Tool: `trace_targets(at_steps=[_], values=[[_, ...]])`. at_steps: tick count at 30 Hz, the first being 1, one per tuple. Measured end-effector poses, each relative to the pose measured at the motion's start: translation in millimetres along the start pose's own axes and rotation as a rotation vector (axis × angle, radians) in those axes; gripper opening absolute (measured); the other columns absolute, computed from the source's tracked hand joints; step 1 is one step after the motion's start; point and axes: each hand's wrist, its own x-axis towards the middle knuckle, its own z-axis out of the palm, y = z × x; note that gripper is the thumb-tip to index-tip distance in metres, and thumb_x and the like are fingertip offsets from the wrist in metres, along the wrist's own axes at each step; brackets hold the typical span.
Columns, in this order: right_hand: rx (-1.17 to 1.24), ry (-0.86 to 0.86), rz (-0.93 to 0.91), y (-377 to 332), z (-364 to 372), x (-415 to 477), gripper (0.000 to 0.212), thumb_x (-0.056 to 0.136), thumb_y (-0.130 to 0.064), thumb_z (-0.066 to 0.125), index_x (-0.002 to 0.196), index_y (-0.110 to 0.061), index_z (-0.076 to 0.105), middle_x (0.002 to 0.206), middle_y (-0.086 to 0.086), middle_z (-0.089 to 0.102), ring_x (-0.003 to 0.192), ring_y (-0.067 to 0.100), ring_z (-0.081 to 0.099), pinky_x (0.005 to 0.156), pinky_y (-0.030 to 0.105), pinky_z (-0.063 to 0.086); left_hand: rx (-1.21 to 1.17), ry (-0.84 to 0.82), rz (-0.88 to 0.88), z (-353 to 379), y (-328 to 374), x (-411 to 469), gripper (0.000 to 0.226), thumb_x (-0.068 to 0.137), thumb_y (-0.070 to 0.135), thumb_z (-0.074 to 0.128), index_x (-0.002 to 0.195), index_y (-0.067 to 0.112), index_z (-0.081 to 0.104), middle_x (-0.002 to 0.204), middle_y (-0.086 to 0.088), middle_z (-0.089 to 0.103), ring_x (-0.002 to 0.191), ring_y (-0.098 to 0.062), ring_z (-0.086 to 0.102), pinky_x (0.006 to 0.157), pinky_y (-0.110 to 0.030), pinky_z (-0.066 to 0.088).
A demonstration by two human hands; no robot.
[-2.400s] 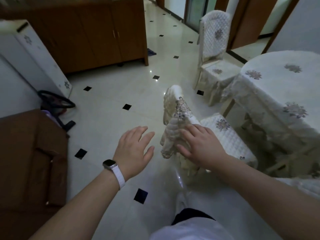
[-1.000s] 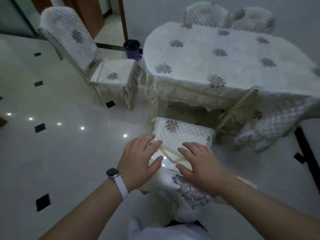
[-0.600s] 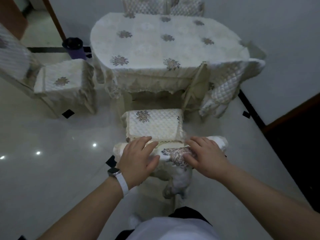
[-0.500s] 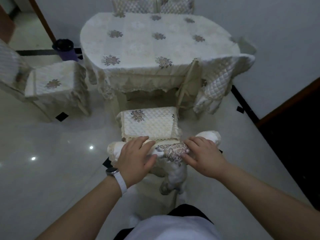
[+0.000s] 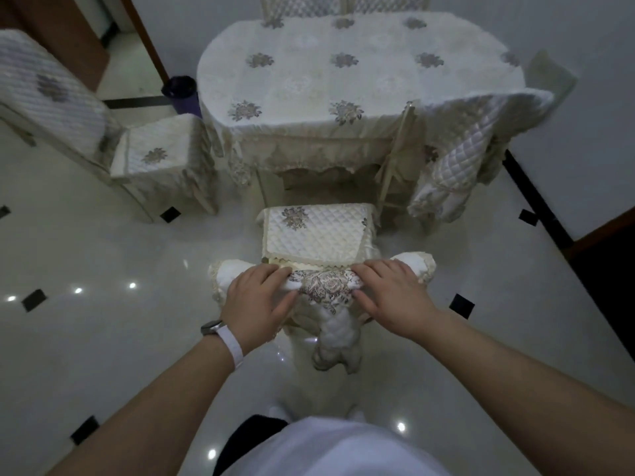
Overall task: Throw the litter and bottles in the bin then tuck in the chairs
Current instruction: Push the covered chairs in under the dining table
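Chair (image 5: 318, 240) nearer table (image 5: 357, 80), seemingly quilted cream.

Dim, grey-toned indoor view. Small bright glare spots dot the glossy floor (image 5: 103, 338) at nine and six o'clock. Wide-angle lens bends the edges; the chair (image 5: 68, 108) at ten o'clock looks soft and smeared.

Cream quilted chair cover (image 5: 316, 235) and tablecloth (image 5: 343, 73) bear grey-brown flowers; white floor (image 5: 103, 338) has black diamonds.
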Motion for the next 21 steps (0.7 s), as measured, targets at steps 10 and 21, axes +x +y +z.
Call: trace_targets(at_steps=[10, 21], values=[[0.067, 0.052, -0.087, 22, 17, 13, 0.053, 0.087, -0.06, 0.044, 0.12, -0.021, 0.059, 0.111, 0.0, 0.061, 0.102, 0.025, 0.056, 0.093, 0.042, 0.037, 0.044, 0.001, -0.064, 17, -2, 4, 0.059, 0.087, 0.063, 0.04, 0.126, 0.024, 0.062, 0.124, -0.002, 0.057, 0.123, -0.027, 0.045, 0.106, -0.063, 0.027], [0.002, 0.229, -0.152, 31, 13, 54, 0.049, 0.088, -0.058, 0.049, 0.104, -0.015, 0.067, 0.095, 0.003, 0.064, 0.087, 0.026, 0.059, 0.077, 0.039, 0.043, 0.014, 0.155, -0.021, 23, -23, 44, 0.068, 0.092, 0.072, 0.029, 0.114, 0.019, 0.064, 0.113, -0.005, 0.06, 0.112, -0.03, 0.052, 0.109, -0.063, 0.022]])
